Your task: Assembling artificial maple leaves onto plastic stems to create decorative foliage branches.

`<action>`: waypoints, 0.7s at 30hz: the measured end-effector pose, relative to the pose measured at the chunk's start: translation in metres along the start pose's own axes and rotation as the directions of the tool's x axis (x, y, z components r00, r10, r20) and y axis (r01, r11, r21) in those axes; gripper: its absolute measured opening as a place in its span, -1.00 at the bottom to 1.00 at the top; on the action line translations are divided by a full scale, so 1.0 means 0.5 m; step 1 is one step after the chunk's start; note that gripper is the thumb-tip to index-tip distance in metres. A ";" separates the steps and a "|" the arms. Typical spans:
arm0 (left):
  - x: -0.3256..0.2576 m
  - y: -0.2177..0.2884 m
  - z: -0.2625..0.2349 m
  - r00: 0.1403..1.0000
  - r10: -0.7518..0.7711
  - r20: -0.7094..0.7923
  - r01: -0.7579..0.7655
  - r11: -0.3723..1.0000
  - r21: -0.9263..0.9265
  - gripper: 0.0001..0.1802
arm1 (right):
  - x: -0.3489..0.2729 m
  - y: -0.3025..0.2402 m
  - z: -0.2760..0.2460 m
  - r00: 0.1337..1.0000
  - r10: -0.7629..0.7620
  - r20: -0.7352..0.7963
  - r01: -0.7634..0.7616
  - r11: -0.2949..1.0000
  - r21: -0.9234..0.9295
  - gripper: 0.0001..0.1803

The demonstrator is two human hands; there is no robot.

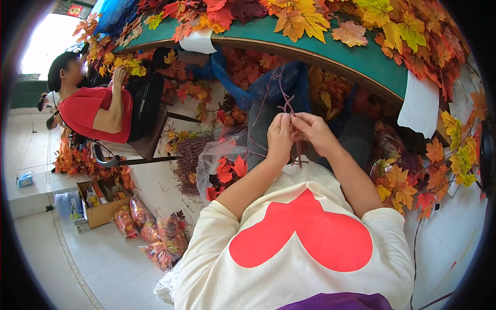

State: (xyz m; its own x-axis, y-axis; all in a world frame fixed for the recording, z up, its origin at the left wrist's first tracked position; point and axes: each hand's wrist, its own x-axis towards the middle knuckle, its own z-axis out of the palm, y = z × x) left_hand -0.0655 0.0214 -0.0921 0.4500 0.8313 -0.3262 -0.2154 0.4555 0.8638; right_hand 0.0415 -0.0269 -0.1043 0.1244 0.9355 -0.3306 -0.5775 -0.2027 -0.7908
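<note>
The brown stems (287, 98) lie right between your fingertips, reaching out beyond them and also poking out on your side, so their long axis runs roughly away from you; neither hand is clearly nearer. Your left hand (279, 137) and right hand (314, 134) pinch them, fingers nearly closed, though the exact contact is partly hidden.
</note>
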 end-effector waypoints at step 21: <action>-0.181 0.340 -0.240 0.981 0.051 -0.186 0.003 0.960 0.279 -0.74 | 0.065 0.031 -0.371 0.742 -0.395 -0.541 -0.446 0.312 -0.839 -0.59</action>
State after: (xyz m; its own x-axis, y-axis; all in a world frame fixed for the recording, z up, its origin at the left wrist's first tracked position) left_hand -0.2468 0.0615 0.0382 0.2691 0.8983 -0.3473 0.0362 0.3509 0.9357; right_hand 0.1864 -0.0534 -0.2231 0.7571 0.6179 -0.2122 0.4411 -0.7230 -0.5316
